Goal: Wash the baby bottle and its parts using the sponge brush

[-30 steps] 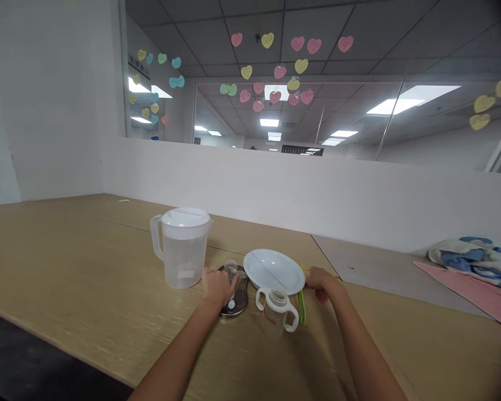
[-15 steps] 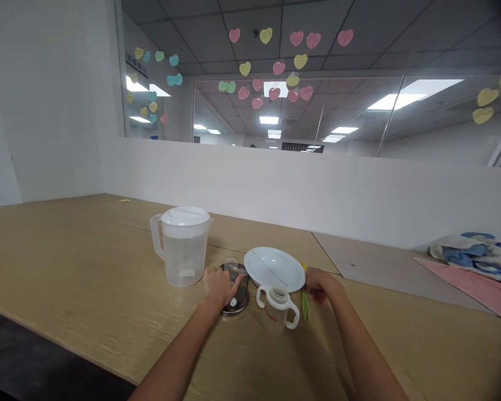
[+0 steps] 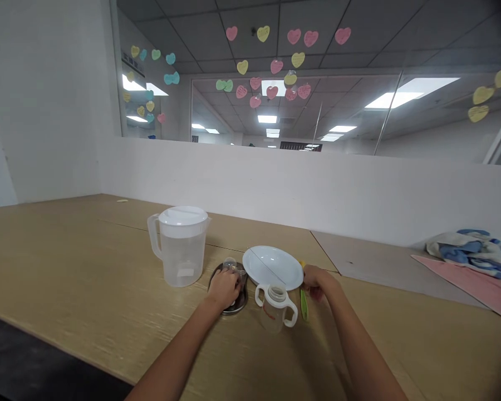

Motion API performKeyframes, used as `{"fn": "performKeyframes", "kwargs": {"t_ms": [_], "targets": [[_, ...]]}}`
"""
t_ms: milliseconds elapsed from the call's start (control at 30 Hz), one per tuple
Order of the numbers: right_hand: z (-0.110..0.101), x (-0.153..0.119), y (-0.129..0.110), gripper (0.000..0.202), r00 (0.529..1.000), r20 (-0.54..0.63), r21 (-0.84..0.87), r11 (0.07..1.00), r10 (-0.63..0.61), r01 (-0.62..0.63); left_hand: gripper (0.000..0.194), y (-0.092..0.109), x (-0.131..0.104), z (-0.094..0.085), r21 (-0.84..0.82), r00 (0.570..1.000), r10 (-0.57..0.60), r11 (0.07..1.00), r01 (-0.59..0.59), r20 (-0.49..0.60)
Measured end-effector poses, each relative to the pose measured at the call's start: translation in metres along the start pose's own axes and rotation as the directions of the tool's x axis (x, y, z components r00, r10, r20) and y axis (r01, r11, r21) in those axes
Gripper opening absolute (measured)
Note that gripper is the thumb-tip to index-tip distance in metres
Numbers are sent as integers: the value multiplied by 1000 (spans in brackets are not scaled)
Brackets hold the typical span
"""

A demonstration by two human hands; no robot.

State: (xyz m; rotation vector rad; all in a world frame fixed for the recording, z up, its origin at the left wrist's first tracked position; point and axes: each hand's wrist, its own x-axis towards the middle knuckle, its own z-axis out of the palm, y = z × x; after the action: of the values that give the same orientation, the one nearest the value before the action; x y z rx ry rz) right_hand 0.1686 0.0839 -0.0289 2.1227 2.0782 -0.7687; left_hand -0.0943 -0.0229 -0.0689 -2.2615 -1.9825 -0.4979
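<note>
My left hand (image 3: 225, 287) is over a dark metal tray (image 3: 237, 302), its fingers curled among small clear items (image 3: 230, 264) on it; what they grip is too small to tell. My right hand (image 3: 316, 280) is closed at the right edge of a white oval plate (image 3: 273, 267), beside a green-handled utensil (image 3: 304, 305) with a yellow part (image 3: 302, 264) behind it. Whether it holds one of them is hidden. Between my hands a clear cup (image 3: 274, 310) with two white handles stands upright, its top open.
A lidded clear pitcher (image 3: 182, 250) stands left of the tray on the wooden table (image 3: 87, 267). At the far right lie a pink cloth (image 3: 471, 281) and a crumpled blue and white cloth (image 3: 471, 250). A white wall rises behind the table.
The fingers of my left hand have curled in over the tray, and the hand has shifted slightly right. My right hand stays beside the plate.
</note>
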Motion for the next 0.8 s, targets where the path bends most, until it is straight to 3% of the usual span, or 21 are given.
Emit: {"fn": "performKeyframes", "kwargs": {"t_ms": [300, 600, 800], "targets": [[-1, -2, -2, 14, 1000, 12, -20, 1000, -4, 5, 19, -2, 2, 3, -47, 991, -134, 990, 133, -8], [-3, -10, -4, 8, 1000, 25, -13, 1000, -8, 9, 17, 1, 0, -7, -97, 974, -217, 973, 211, -65], [-7, -24, -11, 13, 997, -75, -33, 999, -16, 13, 19, 0, 2, -4, -108, 967, -233, 969, 222, -102]]}}
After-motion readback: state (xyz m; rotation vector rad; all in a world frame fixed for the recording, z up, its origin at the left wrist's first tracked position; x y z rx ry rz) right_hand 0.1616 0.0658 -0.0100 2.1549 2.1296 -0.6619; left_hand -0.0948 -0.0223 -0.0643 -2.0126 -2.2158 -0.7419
